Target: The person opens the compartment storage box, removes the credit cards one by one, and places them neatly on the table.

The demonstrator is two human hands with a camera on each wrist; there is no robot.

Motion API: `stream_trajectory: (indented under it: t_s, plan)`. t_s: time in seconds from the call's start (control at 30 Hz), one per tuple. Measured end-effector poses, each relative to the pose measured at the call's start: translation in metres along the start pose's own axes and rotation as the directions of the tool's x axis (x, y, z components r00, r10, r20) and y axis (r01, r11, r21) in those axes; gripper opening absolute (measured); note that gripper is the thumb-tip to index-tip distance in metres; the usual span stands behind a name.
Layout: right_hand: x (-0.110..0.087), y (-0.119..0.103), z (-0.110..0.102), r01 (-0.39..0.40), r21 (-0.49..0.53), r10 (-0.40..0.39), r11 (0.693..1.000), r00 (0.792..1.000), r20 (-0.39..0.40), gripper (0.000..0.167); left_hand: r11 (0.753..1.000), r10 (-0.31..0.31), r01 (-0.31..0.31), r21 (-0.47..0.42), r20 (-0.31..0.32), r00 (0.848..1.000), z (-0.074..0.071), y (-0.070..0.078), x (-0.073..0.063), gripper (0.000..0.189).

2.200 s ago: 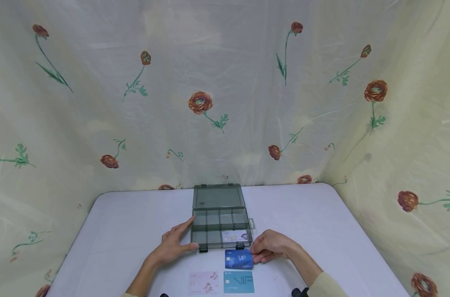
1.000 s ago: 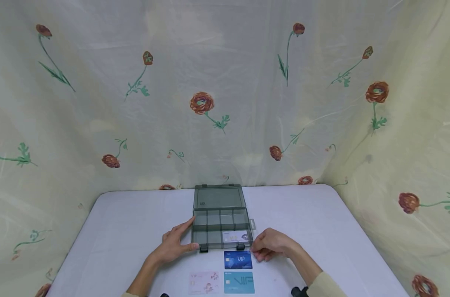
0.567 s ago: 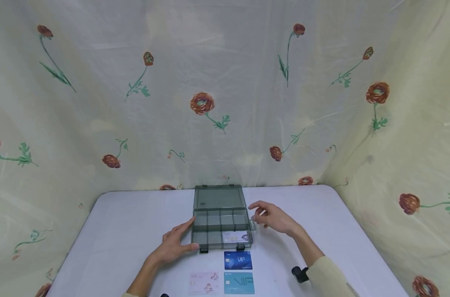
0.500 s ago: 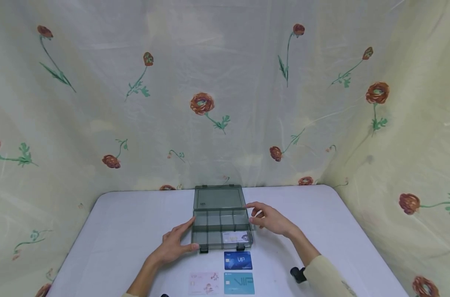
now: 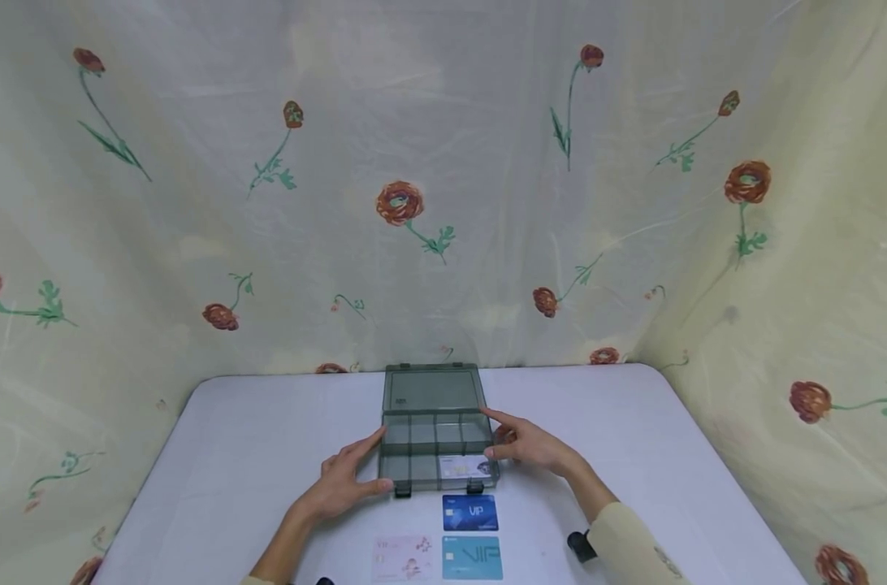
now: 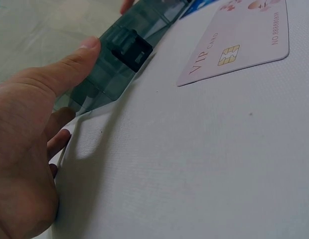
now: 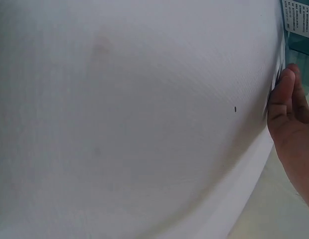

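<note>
A translucent grey-green compartment box (image 5: 423,470) lies with its lid raised at the back. One white card (image 5: 460,466) is in its front right part. My left hand (image 5: 344,479) spreads straight fingers around the box's left front corner; the thumb touches the front by a latch (image 6: 132,50), and the index finger lies along the left side. My right hand (image 5: 534,447) holds the right side, thumb over the rim, index fingertip near the hinge, other fingers bent against the wall; in the right wrist view only part of that hand shows.
In front of the box lie a blue VIP card (image 5: 469,513), a teal VIP card (image 5: 472,558) and a pink VIP card (image 5: 402,558). The white table (image 5: 268,431) meets a flowered curtain (image 5: 326,244) behind the box.
My right hand has let go of the blue card's edge and moved up to the box's right side. The blue card shifted slightly left. My left hand stayed put.
</note>
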State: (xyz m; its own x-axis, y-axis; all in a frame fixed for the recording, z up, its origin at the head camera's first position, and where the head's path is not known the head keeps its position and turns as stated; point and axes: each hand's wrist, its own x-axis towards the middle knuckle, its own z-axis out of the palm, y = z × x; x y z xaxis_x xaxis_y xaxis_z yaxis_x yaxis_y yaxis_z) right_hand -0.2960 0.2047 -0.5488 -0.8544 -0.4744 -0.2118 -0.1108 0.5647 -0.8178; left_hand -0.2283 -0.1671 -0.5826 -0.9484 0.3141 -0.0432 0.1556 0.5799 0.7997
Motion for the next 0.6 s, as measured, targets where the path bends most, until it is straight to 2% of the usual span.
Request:
stream_trajectory:
  t_s: [0.23, 0.47, 0.53, 0.6]
  plan:
    - [0.0011, 0.0026, 0.0006, 0.021, 0.021, -0.021, 1.0, 0.999, 0.026, 0.083, 1.0, 0.005, -0.005, 0.005, -0.005, 1.0, -0.0006, 0.0003, 0.0, 0.09]
    - [-0.0008, 0.0056, 0.0016, 0.022, 0.056, -0.023, 0.998, 1.0, 0.016, 0.082, 1.0, -0.004, 0.004, -0.009, 0.004, 1.0, 0.0, 0.0008, 0.0004, 0.091]
    - [-0.0009, 0.0061, 0.0017, 0.028, 0.054, -0.029, 0.998, 0.999, 0.013, 0.082, 1.0, -0.004, 0.004, -0.023, 0.019, 1.0, -0.0015, 0.0024, 0.0004, 0.088]
    - [-0.0006, 0.0066, 0.002, 0.034, 0.048, -0.035, 0.998, 0.999, 0.013, 0.082, 0.997, -0.01, 0.013, -0.074, 0.036, 0.999, -0.0039, 0.0036, 0.0004, 0.083]
